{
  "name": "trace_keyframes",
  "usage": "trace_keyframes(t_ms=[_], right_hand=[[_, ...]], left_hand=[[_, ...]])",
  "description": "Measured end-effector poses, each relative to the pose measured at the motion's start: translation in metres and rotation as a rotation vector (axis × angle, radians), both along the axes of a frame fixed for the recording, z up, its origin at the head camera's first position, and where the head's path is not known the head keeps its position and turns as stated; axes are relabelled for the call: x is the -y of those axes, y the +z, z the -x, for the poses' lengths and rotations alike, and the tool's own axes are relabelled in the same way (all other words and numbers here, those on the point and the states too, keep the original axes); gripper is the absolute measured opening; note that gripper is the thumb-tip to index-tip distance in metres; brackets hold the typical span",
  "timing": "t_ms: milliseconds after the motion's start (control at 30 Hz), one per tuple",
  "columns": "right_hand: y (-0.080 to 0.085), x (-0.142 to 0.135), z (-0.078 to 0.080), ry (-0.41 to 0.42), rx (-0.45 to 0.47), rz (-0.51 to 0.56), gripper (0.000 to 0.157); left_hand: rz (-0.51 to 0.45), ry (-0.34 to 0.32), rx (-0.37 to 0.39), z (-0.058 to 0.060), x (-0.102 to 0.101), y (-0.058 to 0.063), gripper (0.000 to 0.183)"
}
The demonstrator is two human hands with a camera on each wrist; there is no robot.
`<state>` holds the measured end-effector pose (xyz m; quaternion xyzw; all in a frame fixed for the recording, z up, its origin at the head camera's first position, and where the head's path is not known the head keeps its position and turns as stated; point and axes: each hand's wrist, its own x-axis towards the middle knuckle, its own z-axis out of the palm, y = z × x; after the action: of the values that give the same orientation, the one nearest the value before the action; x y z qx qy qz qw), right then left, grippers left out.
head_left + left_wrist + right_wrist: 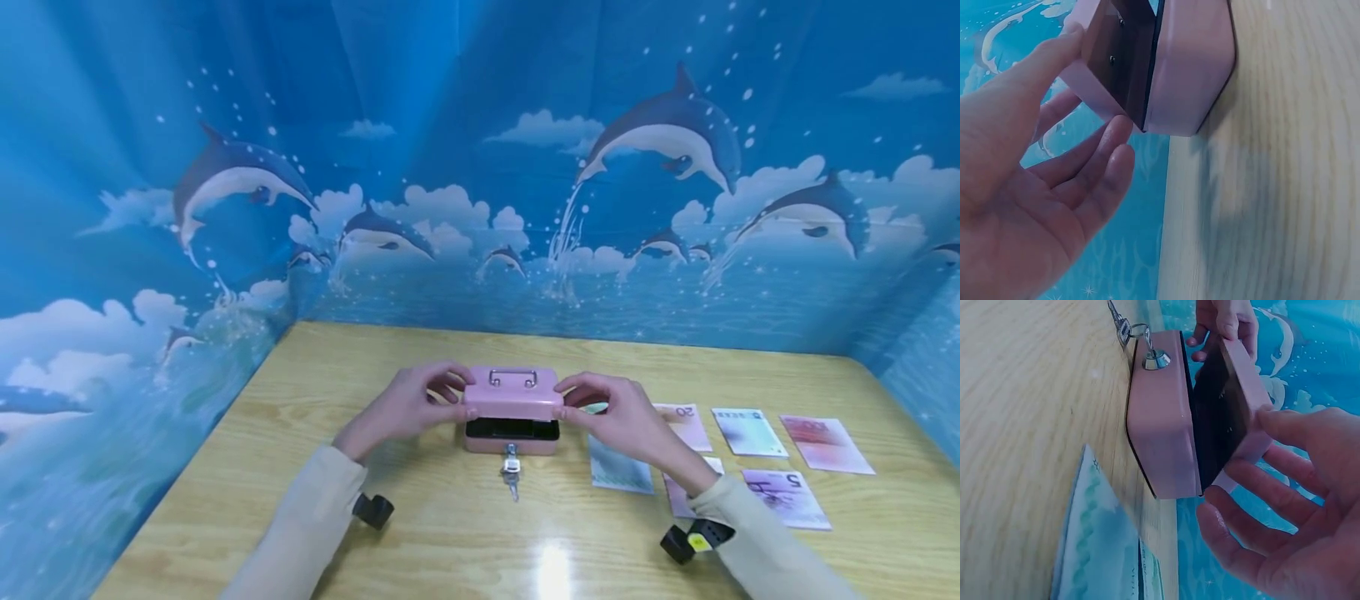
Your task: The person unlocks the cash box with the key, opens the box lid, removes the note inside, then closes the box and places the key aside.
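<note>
A pink cash box [512, 446] stands on the table, its lid [513, 406] tilted partway up and the dark inside showing. On top of the lid is a metal carrying handle [513, 377]. My left hand [420, 400] grips the lid's left end, thumb on its front edge. At the other end my right hand [618, 412] holds the lid likewise, its thumb [1285, 425] on the edge and the lower fingers spread beside the box. Keys [512, 475] hang by a ring from the lock [1157, 359] on the front of the box.
Several banknotes lie to the right of the box: a greenish one [621, 467] nearest it, a 20 [686, 425], a bluish one [750, 432], a red 100 [825, 443] and a 5 [787, 498]. Behind the wooden table [337, 517] hangs a blue dolphin curtain [450, 292].
</note>
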<state>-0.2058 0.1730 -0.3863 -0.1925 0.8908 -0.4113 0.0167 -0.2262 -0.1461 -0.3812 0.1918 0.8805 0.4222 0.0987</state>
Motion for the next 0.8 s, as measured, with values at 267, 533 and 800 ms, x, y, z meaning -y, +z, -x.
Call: trace_keyframes(t_ms=[267,533,800], right_hand=[[-0.005,0.001,-0.004,0.016,0.035,0.01,0.024],[-0.01,0.004,-0.007,0.031,0.049,0.014,0.022],[-0.012,0.005,-0.008,0.067,-0.019,-0.046,0.021]], left_hand=[[0.04,-0.045,0.013,-0.004,0.0,-0.004,0.044],[0.05,-0.091,0.014,-0.007,0.001,-0.005,0.04],[0.057,-0.094,0.039,-0.008,0.001,-0.009,0.035]])
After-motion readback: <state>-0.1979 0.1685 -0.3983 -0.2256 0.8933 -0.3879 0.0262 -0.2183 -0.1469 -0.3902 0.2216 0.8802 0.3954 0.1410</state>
